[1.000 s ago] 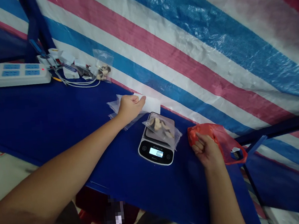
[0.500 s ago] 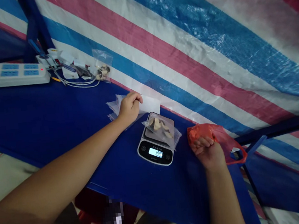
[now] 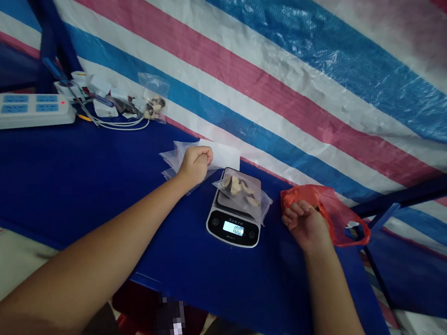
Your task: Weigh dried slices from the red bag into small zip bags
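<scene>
A kitchen scale [image 3: 233,225] with a lit display that seems to read 10.0 stands between my hands. On its platform lies a clear zip bag [image 3: 245,189] of pale, dark-edged dried slices. My left hand [image 3: 196,166] is closed in a fist, with no object showing in it, resting by a white paper sheet [image 3: 224,154] and several flat clear bags [image 3: 170,159]. To the right of the scale my right hand [image 3: 307,225] lies palm up in front of a red plastic bag [image 3: 338,211], its fingers loosely bent and nothing visible in them.
A white power strip [image 3: 13,109] sits at the left back, with chargers and cables [image 3: 107,102] beside it. Another clear bag of slices [image 3: 154,106] leans on the striped tarp wall [image 3: 245,69]. Blue table frame bars [image 3: 417,189] cross at the right.
My right hand has shifted slightly and its fingers have loosened by the red bag. My left hand has lowered a little into a tighter fist. The scale and its bag stay put.
</scene>
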Demonstrator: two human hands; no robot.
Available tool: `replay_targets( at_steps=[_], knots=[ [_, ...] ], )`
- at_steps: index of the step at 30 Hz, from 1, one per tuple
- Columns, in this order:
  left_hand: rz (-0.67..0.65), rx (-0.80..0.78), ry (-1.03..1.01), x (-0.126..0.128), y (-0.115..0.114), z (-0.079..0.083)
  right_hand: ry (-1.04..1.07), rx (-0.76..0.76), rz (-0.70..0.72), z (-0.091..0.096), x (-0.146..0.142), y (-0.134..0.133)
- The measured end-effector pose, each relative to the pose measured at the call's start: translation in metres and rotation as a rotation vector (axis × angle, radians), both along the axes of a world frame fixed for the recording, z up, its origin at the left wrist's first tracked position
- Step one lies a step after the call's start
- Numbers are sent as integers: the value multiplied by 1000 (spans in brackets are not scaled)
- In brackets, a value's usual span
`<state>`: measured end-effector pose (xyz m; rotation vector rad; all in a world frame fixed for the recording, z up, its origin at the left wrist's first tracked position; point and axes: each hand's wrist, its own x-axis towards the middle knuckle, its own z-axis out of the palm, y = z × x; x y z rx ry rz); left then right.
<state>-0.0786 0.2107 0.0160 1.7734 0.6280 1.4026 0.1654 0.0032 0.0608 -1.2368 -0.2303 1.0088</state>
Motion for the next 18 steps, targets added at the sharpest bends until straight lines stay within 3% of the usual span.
replay_targets(
  at_steps=[8, 18],
  knots=[
    [-24, -9, 70, 1, -5, 2, -65, 0, 8, -6, 1, 0],
    [60, 43, 181, 3, -7, 3, -119, 12, 20, -9, 2, 1]
  ],
)
